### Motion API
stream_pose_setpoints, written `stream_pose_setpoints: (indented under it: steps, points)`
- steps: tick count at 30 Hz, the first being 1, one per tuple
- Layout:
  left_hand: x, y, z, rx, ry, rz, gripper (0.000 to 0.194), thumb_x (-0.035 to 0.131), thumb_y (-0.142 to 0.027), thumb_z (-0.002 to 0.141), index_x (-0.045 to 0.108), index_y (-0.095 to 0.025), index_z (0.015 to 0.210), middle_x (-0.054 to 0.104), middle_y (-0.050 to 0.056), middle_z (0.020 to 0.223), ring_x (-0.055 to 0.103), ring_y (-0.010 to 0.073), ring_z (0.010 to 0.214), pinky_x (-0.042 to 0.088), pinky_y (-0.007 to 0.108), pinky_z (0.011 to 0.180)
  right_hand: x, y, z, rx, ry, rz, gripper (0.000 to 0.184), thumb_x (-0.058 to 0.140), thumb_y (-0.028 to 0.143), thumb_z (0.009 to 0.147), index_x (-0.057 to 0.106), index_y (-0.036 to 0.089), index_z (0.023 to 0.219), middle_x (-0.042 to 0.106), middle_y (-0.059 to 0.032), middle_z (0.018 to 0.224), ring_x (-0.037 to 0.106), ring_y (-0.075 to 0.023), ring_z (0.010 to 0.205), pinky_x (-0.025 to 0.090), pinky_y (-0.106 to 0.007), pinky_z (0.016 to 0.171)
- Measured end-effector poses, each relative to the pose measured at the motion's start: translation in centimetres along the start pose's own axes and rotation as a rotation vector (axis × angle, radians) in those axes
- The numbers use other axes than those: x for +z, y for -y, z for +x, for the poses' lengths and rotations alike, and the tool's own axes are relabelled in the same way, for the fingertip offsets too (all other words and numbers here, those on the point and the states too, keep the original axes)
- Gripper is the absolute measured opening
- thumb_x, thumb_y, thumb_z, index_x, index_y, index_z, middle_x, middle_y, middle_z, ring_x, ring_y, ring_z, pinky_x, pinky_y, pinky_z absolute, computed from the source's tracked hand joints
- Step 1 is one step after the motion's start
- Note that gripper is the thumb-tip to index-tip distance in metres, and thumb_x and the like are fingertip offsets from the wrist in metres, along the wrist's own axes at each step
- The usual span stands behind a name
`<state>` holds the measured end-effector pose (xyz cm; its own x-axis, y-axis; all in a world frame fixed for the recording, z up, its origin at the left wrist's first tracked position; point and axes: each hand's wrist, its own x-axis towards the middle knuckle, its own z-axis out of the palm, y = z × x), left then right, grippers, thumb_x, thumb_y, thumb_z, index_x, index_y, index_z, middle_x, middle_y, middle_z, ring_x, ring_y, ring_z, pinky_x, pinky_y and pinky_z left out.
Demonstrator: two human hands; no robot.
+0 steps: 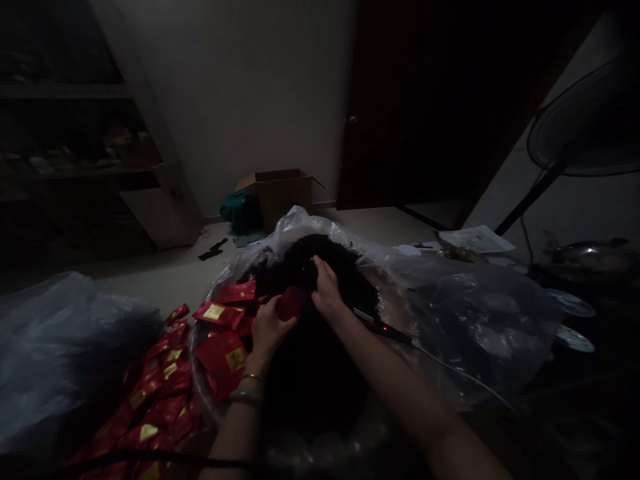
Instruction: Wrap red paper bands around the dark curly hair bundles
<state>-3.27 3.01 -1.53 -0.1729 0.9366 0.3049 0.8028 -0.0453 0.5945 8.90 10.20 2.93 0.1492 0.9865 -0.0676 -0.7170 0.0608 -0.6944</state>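
My left hand (267, 328) is closed on a small red packet (290, 303), holding it tilted over a heap of dark loose material (320, 250) that looks like tea leaves. Just to the right, my right hand (326, 285) has its fingers curled together above the heap; whatever they may grip is lost in the dark. Clear plastic sheeting (296, 217) lines the wide container around the heap. Red packets with gold labels (220, 363) lie on its left side, close to my left wrist. Beside my right forearm rests a slim black device (395, 333) with a red light and a pale cord.
Many more red packets (163, 410) are piled outside the container at left, near a large plastic bag (75, 353). Beyond stand an open cardboard box (285, 193) and a teal bundle (241, 212). A standing fan (580, 127) and a metal pan (590, 253) are at right.
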Motion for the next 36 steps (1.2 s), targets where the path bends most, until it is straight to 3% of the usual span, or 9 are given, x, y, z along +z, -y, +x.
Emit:
stream_pose_setpoints:
  steps: [5,17,19,22,24,27,31,34,36]
  points:
    - [-0.1,-0.1,0.0,-0.022,0.003,-0.016,0.049,0.071,-0.036,0.065,0.059,-0.021,0.11,0.068,0.005,0.094,0.063,0.0204,0.084,0.046,0.027,0.069,0.7,0.1,-1.0,0.011,0.013,-0.099,0.027,0.058,0.045,0.073,0.064,0.019,0.07,0.064,0.0016,0.07,0.058,-0.0143,0.071,0.046,-0.027,0.071]
    - [0.0,-0.1,-0.1,-0.024,-0.004,-0.12,0.045,0.068,-0.039,0.067,0.06,-0.02,0.107,0.07,0.005,0.087,0.064,0.0196,0.076,0.045,0.026,0.063,1.3,2.5,-3.1,-0.097,0.53,-0.539,0.057,0.036,0.064,0.083,0.071,0.018,0.085,0.07,-0.0043,0.092,0.059,-0.0193,0.098,0.04,-0.033,0.092]
    - [0.1,-0.1,-0.1,-0.03,-0.022,-0.126,0.043,0.069,-0.037,0.067,0.06,-0.02,0.105,0.07,0.004,0.085,0.065,0.0192,0.075,0.046,0.026,0.064,1.3,2.9,-3.1,-0.12,0.547,-0.555,0.058,0.033,0.063,0.085,0.07,0.019,0.088,0.069,-0.004,0.094,0.059,-0.0191,0.098,0.042,-0.032,0.089]
    - [0.1,-0.2,0.0,-0.022,-0.044,-0.155,0.041,0.069,-0.034,0.066,0.06,-0.02,0.103,0.07,0.004,0.086,0.065,0.0186,0.076,0.047,0.027,0.066,0.9,3.4,-2.9,-0.224,0.473,-0.625,0.051,0.035,0.058,0.086,0.07,0.019,0.089,0.068,-0.0039,0.097,0.059,-0.0185,0.098,0.042,-0.031,0.087]
    - [0.1,-0.3,0.0,-0.009,-0.053,-0.179,0.041,0.069,-0.033,0.066,0.059,-0.019,0.103,0.07,0.005,0.088,0.065,0.0189,0.077,0.048,0.027,0.068,0.4,3.7,-3.0,-0.296,0.466,-0.769,0.042,0.042,0.051,0.086,0.069,0.019,0.088,0.068,-0.0042,0.096,0.059,-0.0188,0.095,0.042,-0.031,0.087]
    - [0.2,-0.2,0.0,0.004,-0.049,-0.207,0.042,0.067,-0.034,0.067,0.057,-0.016,0.103,0.069,0.008,0.091,0.065,0.0199,0.08,0.048,0.028,0.069,-0.1,3.9,-3.8,-0.352,0.605,-1.132,0.028,0.048,0.036,0.086,0.068,0.02,0.097,0.068,-0.006,0.099,0.06,-0.0205,0.095,0.042,-0.033,0.086]
    - [0.4,0.1,-0.1,0.028,0.002,-0.177,0.038,0.064,-0.024,0.067,0.054,-0.016,0.104,0.068,0.009,0.091,0.064,0.0215,0.081,0.047,0.029,0.069,-0.3,3.5,-5.5,-0.448,0.783,-1.664,0.044,0.057,0.031,0.081,0.054,0.014,0.122,0.063,-0.0149,0.112,0.055,-0.0275,0.105,0.039,-0.041,0.09]
    - [0.8,0.3,-0.2,0.035,0.067,-0.148,0.031,0.06,-0.016,0.069,0.052,-0.018,0.099,0.067,0.008,0.089,0.065,0.0211,0.081,0.045,0.028,0.067,-0.5,2.8,-6.1,-0.471,0.962,-1.821,0.052,0.06,0.027,0.079,0.047,0.012,0.127,0.064,-0.0157,0.107,0.058,-0.0274,0.097,0.041,-0.04,0.084]
    - [0.9,0.4,-0.2,0.007,0.096,-0.117,0.028,0.06,-0.016,0.07,0.05,-0.017,0.096,0.066,0.009,0.087,0.065,0.0215,0.079,0.044,0.028,0.065,-0.8,2.5,-5.9,-0.473,1.066,-1.783,0.05,0.061,0.022,0.078,0.047,0.014,0.126,0.065,-0.0137,0.105,0.059,-0.0254,0.093,0.043,-0.038,0.081]
